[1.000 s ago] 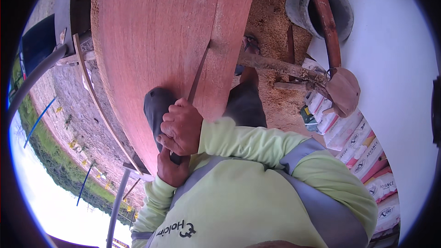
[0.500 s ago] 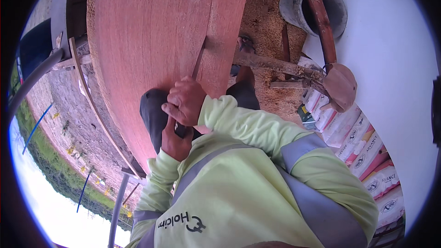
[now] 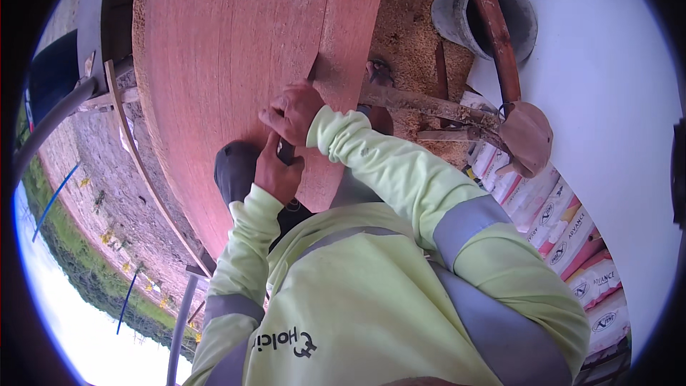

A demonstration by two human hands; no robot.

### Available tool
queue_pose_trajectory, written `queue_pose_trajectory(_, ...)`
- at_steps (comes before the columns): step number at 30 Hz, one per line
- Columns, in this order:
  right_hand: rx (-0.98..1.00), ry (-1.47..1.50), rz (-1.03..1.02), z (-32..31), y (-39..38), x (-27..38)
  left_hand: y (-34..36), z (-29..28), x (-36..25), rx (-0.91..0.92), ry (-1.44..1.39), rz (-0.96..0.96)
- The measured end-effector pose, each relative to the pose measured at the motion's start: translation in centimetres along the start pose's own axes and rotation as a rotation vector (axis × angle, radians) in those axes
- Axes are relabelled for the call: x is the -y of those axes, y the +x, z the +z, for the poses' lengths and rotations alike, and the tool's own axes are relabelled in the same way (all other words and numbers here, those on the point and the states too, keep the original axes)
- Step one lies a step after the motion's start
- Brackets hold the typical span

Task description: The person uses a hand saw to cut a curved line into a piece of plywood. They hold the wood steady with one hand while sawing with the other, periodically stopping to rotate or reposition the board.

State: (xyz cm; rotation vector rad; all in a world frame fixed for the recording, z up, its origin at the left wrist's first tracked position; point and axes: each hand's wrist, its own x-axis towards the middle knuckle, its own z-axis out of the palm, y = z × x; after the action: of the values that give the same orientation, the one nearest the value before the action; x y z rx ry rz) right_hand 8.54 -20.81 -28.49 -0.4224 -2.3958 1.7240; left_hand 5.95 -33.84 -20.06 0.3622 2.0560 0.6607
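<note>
Handsaw [image 3: 312,70] in a slit [image 3: 326,18] near the right edge of the red board [image 3: 200,64]; less blade shows than a second ago, suggesting a forward stroke. Left hand [image 3: 278,174] grips the dark handle [image 3: 286,151]; right hand [image 3: 294,112] curls closed just ahead.

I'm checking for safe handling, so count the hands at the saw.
2: the left hand at the black handle, and the right hand just ahead of it, beside the blade. Both show clearly.
</note>
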Motion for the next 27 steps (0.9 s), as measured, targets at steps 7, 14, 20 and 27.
queue_pose_trajectory(7, 0.084, 0.075, -0.061, 0.4, -6.0, 8.5, -10.6, -2.3, -1.7, 0.067, 0.027, -0.116)
queue_pose_trajectory(14, 0.101, 0.023, 0.263, -1.7, 3.9, -5.0, 7.6, 3.0, 1.6, -0.039, -0.075, 0.102)
queue_pose_trajectory(20, 0.222, 0.039, -0.064, 0.7, -7.0, 11.0, -13.3, -3.5, -1.2, 0.117, -0.056, -0.131)
queue_pose_trajectory(27, 0.110, -0.202, -0.008, -1.0, 2.4, -4.1, 5.1, 3.5, 3.0, -0.067, 0.016, 0.028)
